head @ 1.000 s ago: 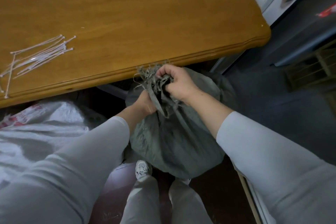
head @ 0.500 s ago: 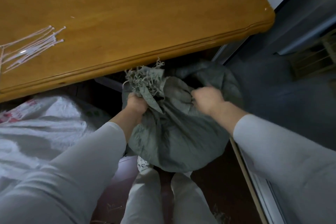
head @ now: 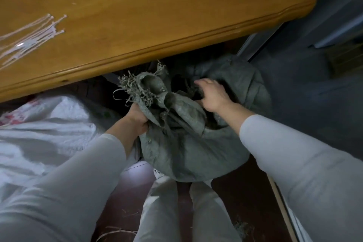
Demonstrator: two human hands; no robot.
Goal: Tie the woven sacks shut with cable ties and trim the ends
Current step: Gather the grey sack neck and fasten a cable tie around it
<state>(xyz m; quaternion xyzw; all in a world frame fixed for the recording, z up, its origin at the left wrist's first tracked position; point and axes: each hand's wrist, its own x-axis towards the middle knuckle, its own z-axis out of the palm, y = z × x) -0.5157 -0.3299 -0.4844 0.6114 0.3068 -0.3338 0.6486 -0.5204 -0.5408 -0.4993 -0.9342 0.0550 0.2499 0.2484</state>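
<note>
Gripping the grey-green woven sack (head: 186,149) with the left hand (head: 137,118), fingers (head: 141,124) curled tight into the bunched weave just under the frayed mouth (head: 141,88). Standing on the floor (head: 245,192) between the knees, just below the tabletop (head: 157,15) edge, belly rounded and apparently full. Soft and crumply by the look of it, folding wherever pinched, probably slick plastic weave (apt to slide out of a loose grip). Best taken at the neck below the fringe, never by the loose threads, likely to pull away. Further right, the right hand (head: 212,94) on the far side of the mouth, fingers bent over a dark fold and seemingly gathering it in, tips hidden in the cloth. Neck only half gathered, no tie on it yet. More grey-green weave bulging behind that hand: same sack or a second one, cannot tell.

Lying ready at the left of the tabletop, well apart from the sack: a loose fan of white cable ties (head: 33,35) on glossy orange-brown wood with a moulded edge. Below it at the left, a white woven sack (head: 39,124) with red print, slumped. Dark floor underfoot with stray fibres (head: 115,236). Dim grey surface and a pale cabinet (head: 343,31) at the far right, blurred.
</note>
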